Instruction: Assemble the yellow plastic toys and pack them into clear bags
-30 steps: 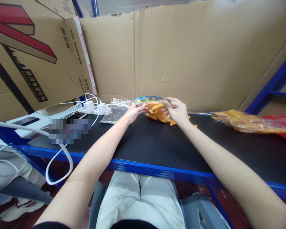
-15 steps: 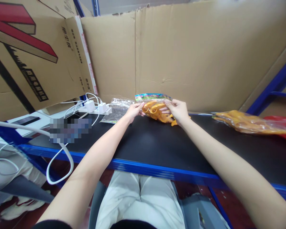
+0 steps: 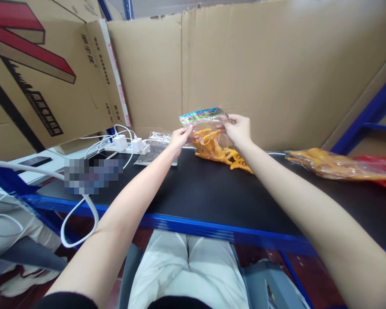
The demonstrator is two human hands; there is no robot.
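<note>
Between my hands is a clear plastic bag (image 3: pixel 202 115) with a colourful printed header strip and orange plastic pieces (image 3: pixel 209 143) inside. My left hand (image 3: pixel 181 138) pinches the bag's left edge. On the opposite side, my right hand (image 3: pixel 237 130) grips its upper right edge. The bag is tilted upright, its lower part close to the black tabletop. More orange pieces (image 3: pixel 239 162) with small eye-like dots lie beside it, partly behind my right wrist; whether they are inside the bag I cannot tell.
A flat clear bag (image 3: pixel 156 150) lies left of my hands, near a white power strip (image 3: pixel 144 149) with chargers and cables. Another bag of orange pieces (image 3: pixel 328 164) and a red item (image 3: pixel 379 165) lie at right. Cardboard (image 3: pixel 244 64) stands behind; a blue rail (image 3: pixel 193 227) edges the table.
Both hands have lifted the bag's top edge, so the header strip stands higher. The orange pieces have settled lower in the bag, and more of the pieces by my right wrist show.
</note>
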